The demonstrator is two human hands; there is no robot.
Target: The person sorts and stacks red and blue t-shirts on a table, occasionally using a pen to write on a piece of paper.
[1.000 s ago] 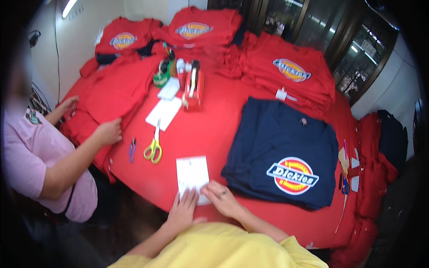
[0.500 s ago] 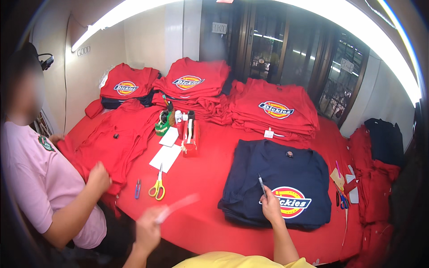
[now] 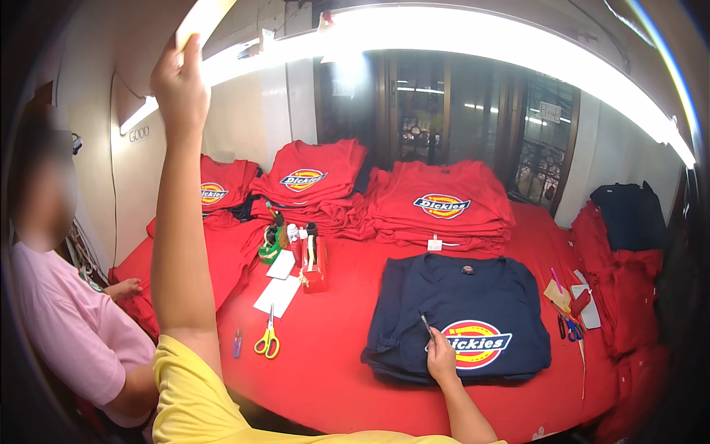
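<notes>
High at far left, the left hand (image 3: 180, 87) has risen from low over the surface, pinching a white card (image 3: 201, 21). The right hand (image 3: 441, 359) grips a pen (image 3: 427, 323) on the navy shirt (image 3: 462, 314).

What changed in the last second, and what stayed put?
The left hand lifted the white card off the red table and raised it high overhead. The right hand moved onto the navy shirt, pinching a thin tool. The shirt and the yellow-handled scissors stayed put.
</notes>
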